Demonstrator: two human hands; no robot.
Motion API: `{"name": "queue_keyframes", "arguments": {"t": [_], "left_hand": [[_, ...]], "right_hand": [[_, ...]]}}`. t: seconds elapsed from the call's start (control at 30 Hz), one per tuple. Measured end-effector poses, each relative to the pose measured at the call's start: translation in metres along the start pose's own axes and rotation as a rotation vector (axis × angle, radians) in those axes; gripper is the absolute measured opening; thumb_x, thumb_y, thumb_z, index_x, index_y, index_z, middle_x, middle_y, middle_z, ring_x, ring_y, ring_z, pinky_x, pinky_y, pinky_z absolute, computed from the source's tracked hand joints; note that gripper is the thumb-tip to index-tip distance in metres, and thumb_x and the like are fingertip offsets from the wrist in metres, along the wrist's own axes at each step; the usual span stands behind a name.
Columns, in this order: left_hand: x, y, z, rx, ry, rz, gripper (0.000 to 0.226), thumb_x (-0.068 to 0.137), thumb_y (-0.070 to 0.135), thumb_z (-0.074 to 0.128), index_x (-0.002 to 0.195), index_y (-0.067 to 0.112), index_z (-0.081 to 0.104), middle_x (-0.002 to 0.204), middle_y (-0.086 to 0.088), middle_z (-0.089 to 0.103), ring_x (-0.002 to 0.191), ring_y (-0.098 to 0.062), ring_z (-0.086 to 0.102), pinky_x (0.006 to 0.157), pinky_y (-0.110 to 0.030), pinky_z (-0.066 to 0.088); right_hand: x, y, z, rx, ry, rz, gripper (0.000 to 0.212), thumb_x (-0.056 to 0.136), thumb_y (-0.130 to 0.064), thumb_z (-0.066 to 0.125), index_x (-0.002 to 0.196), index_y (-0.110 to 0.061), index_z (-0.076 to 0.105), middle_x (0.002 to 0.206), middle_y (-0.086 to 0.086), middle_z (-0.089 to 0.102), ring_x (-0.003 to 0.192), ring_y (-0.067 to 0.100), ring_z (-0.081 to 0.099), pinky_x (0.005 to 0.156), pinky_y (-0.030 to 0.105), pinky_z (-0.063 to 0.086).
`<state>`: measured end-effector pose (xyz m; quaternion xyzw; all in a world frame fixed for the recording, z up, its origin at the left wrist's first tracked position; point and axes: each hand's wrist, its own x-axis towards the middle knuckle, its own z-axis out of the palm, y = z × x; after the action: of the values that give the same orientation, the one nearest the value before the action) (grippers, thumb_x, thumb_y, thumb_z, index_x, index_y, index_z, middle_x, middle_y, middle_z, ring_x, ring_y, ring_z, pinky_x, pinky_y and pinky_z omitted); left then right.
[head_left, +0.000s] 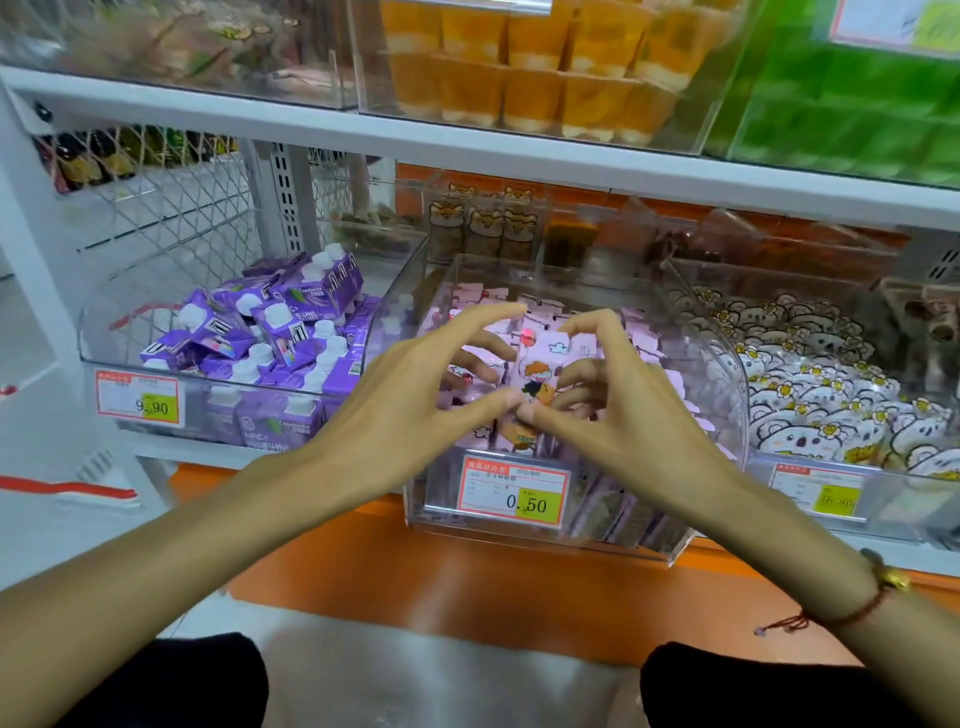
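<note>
Fingers (483, 318) of both hands are curling round one pink snack packet (540, 371). Your left hand (410, 395) and right hand (618, 405) are pinching it between them, thumbs meeting at its near, lower end and index fingers arching over its top, so each hand is only partly closed. The packet is sitting midway between the two hands, neither one nearer, standing roughly upright with its long axis running up and away from you. By the look of it, any lift is going to be straight up and toward you, over the front wall.

It is standing in the clear acrylic bin (727, 374), which is holding a heap of matching pink packets (644, 332) and carrying a price tag (511, 491) reading 0.50. To your left, a second bin (98, 338) is holding purple drink cartons (280, 332). To your right, a third bin (893, 493) is holding koala-print packets (831, 395). Overhead, orange jelly cups (519, 88) are filling a container on the upper shelf (363, 140).
</note>
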<state>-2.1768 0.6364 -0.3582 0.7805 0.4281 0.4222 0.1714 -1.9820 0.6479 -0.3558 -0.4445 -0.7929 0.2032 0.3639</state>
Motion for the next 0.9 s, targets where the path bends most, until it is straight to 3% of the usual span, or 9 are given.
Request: {"name": "queue_keyframes", "arguments": {"t": [0.1, 0.17, 0.33, 0.43, 0.5, 0.63, 0.7, 0.83, 0.9], "left_hand": [[0.000, -0.003, -0.001, 0.139, -0.040, 0.030, 0.040, 0.082, 0.044, 0.067, 0.120, 0.044, 0.054, 0.106, 0.022, 0.060, 0.092, 0.001, 0.060, 0.076, -0.032, 0.053], [-0.002, -0.006, -0.005, 0.289, -0.104, 0.047, 0.037, 0.080, 0.048, 0.067, 0.115, 0.040, 0.058, 0.104, 0.023, 0.060, 0.090, 0.004, 0.059, 0.073, -0.035, 0.054], [-0.007, -0.011, -0.012, 0.468, -0.270, 0.072, 0.035, 0.086, 0.060, 0.048, 0.117, 0.046, 0.055, 0.110, 0.027, 0.059, 0.096, 0.007, 0.052, 0.073, -0.025, 0.047], [-0.008, -0.009, -0.011, 0.433, -0.254, 0.073, 0.033, 0.088, 0.056, 0.052, 0.120, 0.048, 0.053, 0.114, 0.028, 0.057, 0.097, 0.012, 0.047, 0.074, -0.024, 0.045], [-0.008, -0.007, -0.009, 0.452, -0.288, 0.099, 0.030, 0.090, 0.052, 0.050, 0.118, 0.046, 0.056, 0.115, 0.026, 0.058, 0.100, 0.007, 0.051, 0.079, -0.025, 0.045], [-0.007, -0.007, -0.006, 0.492, -0.353, 0.137, 0.027, 0.093, 0.048, 0.048, 0.114, 0.040, 0.062, 0.115, 0.025, 0.060, 0.105, 0.002, 0.052, 0.086, -0.018, 0.036], [-0.008, -0.007, -0.006, 0.478, -0.335, 0.127, 0.030, 0.093, 0.050, 0.047, 0.119, 0.041, 0.057, 0.117, 0.025, 0.058, 0.105, 0.003, 0.050, 0.086, -0.018, 0.035], [-0.009, -0.008, -0.002, 0.495, -0.337, 0.115, 0.036, 0.092, 0.056, 0.038, 0.121, 0.042, 0.055, 0.114, 0.023, 0.056, 0.104, 0.002, 0.046, 0.083, -0.018, 0.029], [-0.008, -0.008, -0.002, 0.491, -0.366, 0.114, 0.038, 0.092, 0.058, 0.034, 0.119, 0.043, 0.057, 0.111, 0.023, 0.055, 0.101, 0.004, 0.042, 0.085, -0.018, 0.027]], "right_hand": [[-0.002, 0.003, -0.001, -0.105, -0.077, -0.042, 0.039, 0.076, -0.043, 0.072, 0.098, -0.030, 0.043, 0.077, -0.010, 0.066, 0.072, 0.001, 0.063, 0.063, 0.015, 0.046], [-0.004, 0.006, 0.001, -0.235, -0.080, -0.087, 0.030, 0.077, -0.046, 0.070, 0.089, -0.024, 0.054, 0.078, -0.011, 0.063, 0.074, 0.004, 0.057, 0.065, 0.023, 0.045], [-0.007, 0.013, 0.003, -0.480, -0.162, -0.233, 0.030, 0.090, -0.049, 0.051, 0.091, -0.025, 0.069, 0.094, -0.011, 0.058, 0.091, 0.009, 0.041, 0.077, 0.029, 0.040], [-0.007, 0.017, -0.002, -0.447, -0.249, -0.232, 0.029, 0.094, -0.044, 0.048, 0.098, -0.027, 0.071, 0.101, -0.011, 0.060, 0.099, 0.010, 0.041, 0.083, 0.028, 0.040], [-0.006, 0.018, -0.004, -0.409, -0.262, -0.225, 0.028, 0.095, -0.043, 0.047, 0.098, -0.028, 0.071, 0.100, -0.013, 0.061, 0.097, 0.008, 0.042, 0.078, 0.027, 0.040], [0.009, 0.016, -0.015, -0.282, -0.013, -0.133, 0.014, 0.092, -0.032, 0.055, 0.094, -0.031, 0.070, 0.088, -0.013, 0.066, 0.082, 0.006, 0.053, 0.065, 0.025, 0.039], [0.020, 0.015, -0.016, -0.319, 0.027, -0.095, 0.010, 0.088, -0.031, 0.062, 0.094, -0.030, 0.071, 0.089, -0.010, 0.068, 0.078, 0.007, 0.057, 0.064, 0.026, 0.043], [0.031, 0.012, -0.006, -0.356, -0.188, -0.030, 0.030, 0.079, -0.044, 0.070, 0.104, -0.026, 0.071, 0.094, -0.003, 0.064, 0.084, 0.012, 0.057, 0.077, 0.035, 0.050], [0.034, 0.010, -0.004, -0.322, -0.231, -0.029, 0.028, 0.079, -0.041, 0.071, 0.103, -0.028, 0.071, 0.091, -0.002, 0.061, 0.082, 0.012, 0.055, 0.076, 0.036, 0.049]]}}
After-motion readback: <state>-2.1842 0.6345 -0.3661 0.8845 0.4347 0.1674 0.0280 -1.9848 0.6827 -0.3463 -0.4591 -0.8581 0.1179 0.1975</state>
